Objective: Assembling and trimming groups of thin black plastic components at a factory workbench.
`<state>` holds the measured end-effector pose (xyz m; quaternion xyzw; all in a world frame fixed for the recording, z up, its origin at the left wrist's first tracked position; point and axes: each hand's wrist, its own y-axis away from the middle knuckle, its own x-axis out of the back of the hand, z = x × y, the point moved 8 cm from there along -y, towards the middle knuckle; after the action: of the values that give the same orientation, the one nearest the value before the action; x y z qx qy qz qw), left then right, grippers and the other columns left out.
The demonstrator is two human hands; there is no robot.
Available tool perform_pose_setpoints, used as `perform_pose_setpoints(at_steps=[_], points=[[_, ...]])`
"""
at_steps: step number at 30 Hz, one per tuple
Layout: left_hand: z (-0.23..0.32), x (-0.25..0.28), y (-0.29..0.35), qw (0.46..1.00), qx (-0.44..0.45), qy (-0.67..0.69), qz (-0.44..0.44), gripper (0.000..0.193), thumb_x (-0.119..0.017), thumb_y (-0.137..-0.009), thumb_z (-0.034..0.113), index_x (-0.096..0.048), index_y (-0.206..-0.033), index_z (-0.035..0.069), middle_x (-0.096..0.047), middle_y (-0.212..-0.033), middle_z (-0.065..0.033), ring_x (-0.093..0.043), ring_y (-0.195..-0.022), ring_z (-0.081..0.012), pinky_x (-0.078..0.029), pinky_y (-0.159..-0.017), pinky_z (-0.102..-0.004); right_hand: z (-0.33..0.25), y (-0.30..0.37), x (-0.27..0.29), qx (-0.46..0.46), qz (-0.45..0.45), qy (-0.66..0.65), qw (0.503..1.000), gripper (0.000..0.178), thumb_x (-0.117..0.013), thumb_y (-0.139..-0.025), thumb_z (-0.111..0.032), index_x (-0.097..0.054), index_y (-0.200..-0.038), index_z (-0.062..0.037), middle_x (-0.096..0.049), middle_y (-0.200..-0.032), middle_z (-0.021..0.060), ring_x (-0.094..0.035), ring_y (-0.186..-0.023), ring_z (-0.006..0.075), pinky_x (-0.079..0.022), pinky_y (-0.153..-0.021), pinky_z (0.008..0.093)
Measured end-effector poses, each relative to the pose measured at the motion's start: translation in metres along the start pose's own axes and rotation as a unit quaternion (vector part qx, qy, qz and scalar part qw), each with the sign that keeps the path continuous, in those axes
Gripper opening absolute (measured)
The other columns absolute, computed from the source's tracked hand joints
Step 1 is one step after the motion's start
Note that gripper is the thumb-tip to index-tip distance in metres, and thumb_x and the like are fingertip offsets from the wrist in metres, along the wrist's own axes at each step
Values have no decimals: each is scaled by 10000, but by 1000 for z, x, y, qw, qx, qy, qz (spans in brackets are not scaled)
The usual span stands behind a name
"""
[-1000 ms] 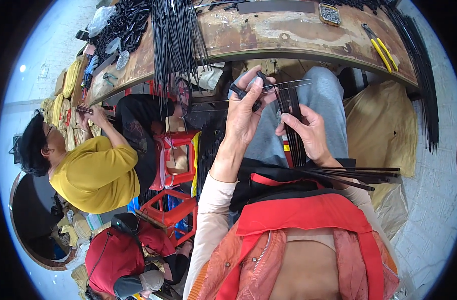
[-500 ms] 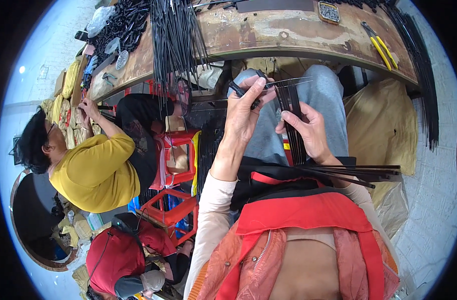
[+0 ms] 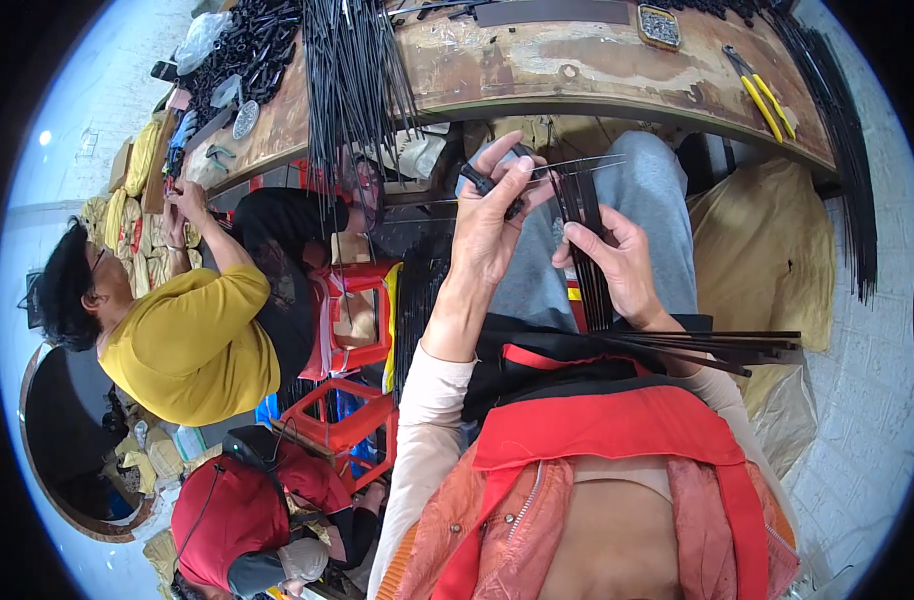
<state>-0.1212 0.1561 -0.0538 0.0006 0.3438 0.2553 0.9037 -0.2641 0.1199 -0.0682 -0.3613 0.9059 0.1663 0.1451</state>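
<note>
My left hand [image 3: 489, 215] is closed around a black tube-shaped plastic piece [image 3: 477, 180], its index finger raised and its thumb pointing up. Another dark part shows by those fingers, partly hidden. My right hand [image 3: 622, 262] grips a bundle of thin black rods that look like umbrella ribs [image 3: 581, 205], held upright above my lap. A thin wire [image 3: 597, 160] runs from my left fingers across the top of the bundle. More black rods [image 3: 722, 342] lie across my right forearm, beside the black and red apron [image 3: 597, 425].
A worn wooden bench [image 3: 557, 70] crosses ahead, carrying yellow-handled pliers [image 3: 762, 95], a small tray of metal bits [image 3: 659, 25], hanging black rods [image 3: 352, 90] and piled black parts [image 3: 242, 65]. Red stools [image 3: 342, 425] and two people [image 3: 192, 345] are at my left.
My left index finger has straightened upward, and the black piece has turned slightly. My right hand and its bundle stay put. The yellow-clad person's hands have moved up a little.
</note>
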Motion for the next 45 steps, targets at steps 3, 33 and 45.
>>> perform_pose_setpoints(at_steps=[3, 33, 45], points=[[0, 0, 1, 1000, -2, -2, 8, 395, -643, -908, 91, -531, -1282, 40, -665, -1061, -136, -666, -966, -205, -577, -846, -318, 2, 0, 2, 6, -1, 9, 1000, 180, -628, -932, -170, -611, -988, 0, -650, -772, 73, -643, -703, 141, -523, -675, 262], [-5, 2, 4, 1000, 24, 1, 5, 206, -666, -898, 100, -657, -1079, 1, -683, -1031, -129, -675, -908, -202, -565, -841, -349, -3, 0, -4, 22, -8, 27, 999, 169, -621, -935, -151, -598, -989, 7, -641, -783, 68, -644, -721, 132, -543, -682, 269], [-1, -3, 23, 998, -3, -52, 27, 341, -660, -877, 23, -601, -1210, -20, -671, -1104, -102, -639, -967, -144, -512, -857, -278, -4, 4, -8, 16, -12, 19, 1000, 222, -652, -914, -128, -588, -1051, 35, -634, -914, 69, -653, -770, 134, -560, -711, 265]])
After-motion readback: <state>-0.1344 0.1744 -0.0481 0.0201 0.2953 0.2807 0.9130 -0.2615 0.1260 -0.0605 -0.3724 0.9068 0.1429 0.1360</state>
